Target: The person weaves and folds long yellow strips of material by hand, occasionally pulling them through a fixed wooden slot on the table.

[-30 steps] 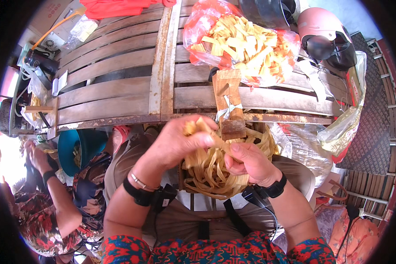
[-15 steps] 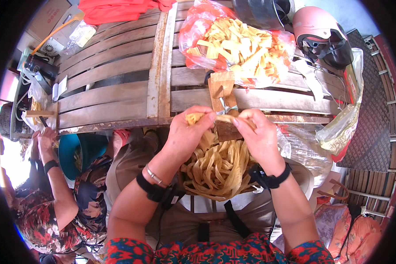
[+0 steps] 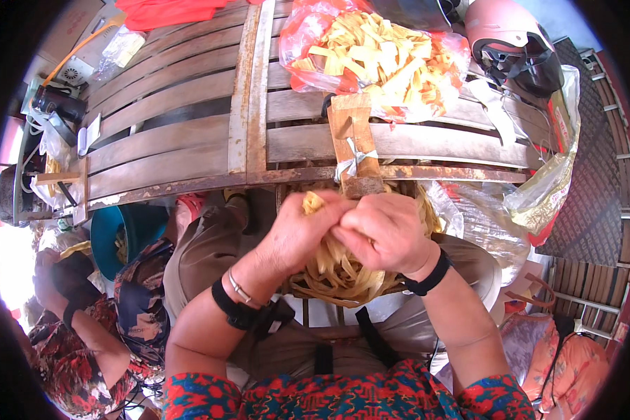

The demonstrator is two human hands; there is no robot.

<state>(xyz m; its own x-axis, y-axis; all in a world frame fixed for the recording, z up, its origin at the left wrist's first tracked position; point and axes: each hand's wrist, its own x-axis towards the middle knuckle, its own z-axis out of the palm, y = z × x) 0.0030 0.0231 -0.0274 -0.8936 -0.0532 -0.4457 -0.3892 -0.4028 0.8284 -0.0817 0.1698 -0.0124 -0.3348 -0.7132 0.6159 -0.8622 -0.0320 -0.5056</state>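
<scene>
Both of my hands meet over a heap of long, pale-yellow flat strips (image 3: 353, 283) piled in a basket between my knees. My left hand (image 3: 297, 227) is closed around a strip that looks like dried plant fibre, and its bunched yellow end (image 3: 313, 203) pokes out above the thumb. Right against its fingertips, my right hand (image 3: 388, 231) is closed too, knuckles up, pinching the same strip; the stretch between them is mostly hidden. Just beyond my hands, a wooden piece (image 3: 353, 143) with a pale tie knotted round it juts over the table edge.
On the slatted table (image 3: 175, 157) lies a red-and-clear plastic bag (image 3: 378, 59) full of shorter yellow strips. A pink helmet (image 3: 511, 42) stands at the far right. To my left, another person's arm (image 3: 94, 329) is near a teal bucket (image 3: 126, 241). Crinkled clear plastic (image 3: 486, 227) lies to the right.
My hands have come together and slightly lower, and my right hand has turned knuckles up. The strip stretched between them is now mostly covered. The other person's arm has drawn back.
</scene>
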